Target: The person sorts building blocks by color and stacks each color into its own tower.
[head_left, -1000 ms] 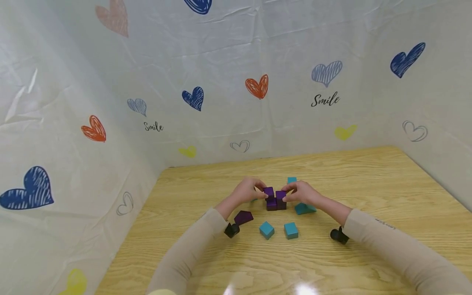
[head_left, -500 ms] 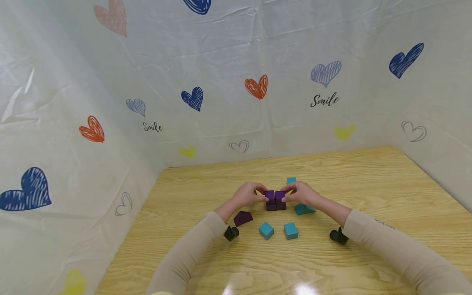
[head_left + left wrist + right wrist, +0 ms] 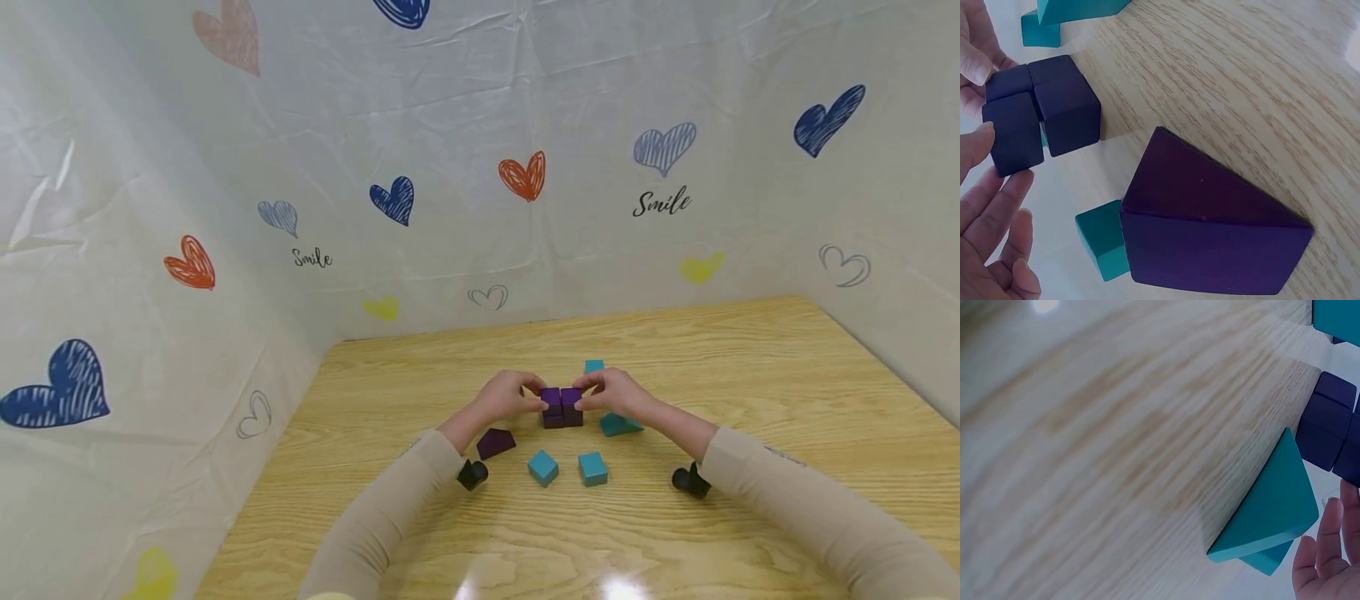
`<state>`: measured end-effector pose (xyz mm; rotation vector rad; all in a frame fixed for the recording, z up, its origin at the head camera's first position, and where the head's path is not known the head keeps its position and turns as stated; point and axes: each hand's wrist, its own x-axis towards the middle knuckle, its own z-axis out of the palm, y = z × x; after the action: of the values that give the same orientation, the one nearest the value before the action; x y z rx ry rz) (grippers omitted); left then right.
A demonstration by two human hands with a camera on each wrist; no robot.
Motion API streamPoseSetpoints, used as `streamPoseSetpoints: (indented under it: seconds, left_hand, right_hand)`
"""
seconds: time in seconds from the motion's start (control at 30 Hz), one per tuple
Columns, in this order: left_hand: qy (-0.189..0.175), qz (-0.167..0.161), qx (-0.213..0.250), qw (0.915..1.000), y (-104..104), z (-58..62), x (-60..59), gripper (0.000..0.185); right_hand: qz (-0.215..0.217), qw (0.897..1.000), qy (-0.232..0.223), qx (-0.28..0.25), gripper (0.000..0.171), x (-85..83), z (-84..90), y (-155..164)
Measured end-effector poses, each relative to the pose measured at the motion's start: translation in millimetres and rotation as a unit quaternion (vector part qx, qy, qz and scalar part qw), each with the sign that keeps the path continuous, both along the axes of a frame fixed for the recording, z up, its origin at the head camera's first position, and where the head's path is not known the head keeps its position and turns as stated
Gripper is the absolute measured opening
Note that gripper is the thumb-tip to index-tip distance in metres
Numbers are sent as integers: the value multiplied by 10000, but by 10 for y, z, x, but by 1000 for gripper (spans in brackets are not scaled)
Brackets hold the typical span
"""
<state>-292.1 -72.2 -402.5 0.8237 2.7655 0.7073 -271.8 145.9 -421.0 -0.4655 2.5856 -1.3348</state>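
Observation:
Several purple cubes stand together two wide and two high, front faces nearly flush, at the middle of the wooden table. My left hand (image 3: 507, 397) pinches the upper left purple cube (image 3: 1013, 134) between thumb and fingers. On the opposite side, my right hand (image 3: 618, 393) pinches the upper right purple cube (image 3: 572, 398). A thin gap shows between the upper left cube and its neighbours in the left wrist view. Beside my left wrist lies a dark purple slant-sided block (image 3: 1210, 212). Below my right hand lies a teal triangular block (image 3: 1269, 500).
Two teal cubes, the left one (image 3: 543, 468) turned at an angle and the right one (image 3: 592, 469) squarer, lie nearer me on the wooden table (image 3: 420, 533). Another teal block (image 3: 594, 365) is behind my right hand. A white heart-printed sheet (image 3: 450, 250) hangs behind.
My left hand has lowered its purple cube slightly, so it now sits level beside the right one, where it was higher and tilted. My right hand has stayed in place.

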Motion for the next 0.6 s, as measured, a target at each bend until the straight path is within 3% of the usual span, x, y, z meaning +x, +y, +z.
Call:
streamPoseSetpoints:
  seconds: [0.33, 0.6]
  left_hand:
    - [-35, -93, -79, 9999, 5, 3, -6, 28]
    - [-95, 14, -148, 9998, 11, -17, -13, 29]
  right_hand:
    - [-16, 10000, 5, 55, 41, 13, 22, 1]
    - [-16, 10000, 95, 2, 40, 4, 0, 1]
